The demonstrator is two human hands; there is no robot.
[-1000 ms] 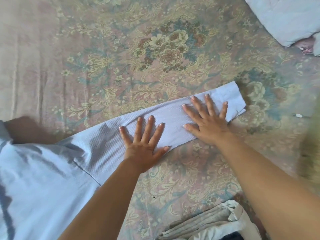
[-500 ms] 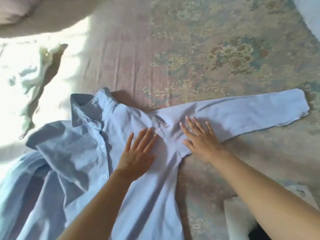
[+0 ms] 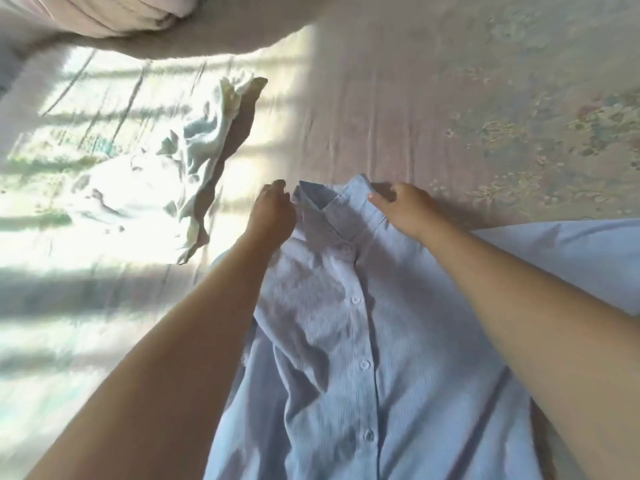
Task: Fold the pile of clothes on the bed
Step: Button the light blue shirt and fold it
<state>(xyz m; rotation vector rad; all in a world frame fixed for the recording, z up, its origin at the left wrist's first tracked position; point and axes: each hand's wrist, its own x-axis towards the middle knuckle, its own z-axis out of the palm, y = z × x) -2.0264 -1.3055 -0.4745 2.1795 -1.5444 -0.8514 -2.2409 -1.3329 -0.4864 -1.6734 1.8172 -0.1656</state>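
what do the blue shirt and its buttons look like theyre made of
Blue shirt: a thin woven cloth, probably cotton or a blend; matte, finely ribbed, creasing softly. Buttons: small pale discs with a slight sheen, likely plastic, though too small to be sure.

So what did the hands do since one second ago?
Both moved off the sleeve, across the chest, up to the collar. The left hand and right hand now grip the shirt at either side of the collar. The shirt stays face up, buttoned, on the bed.
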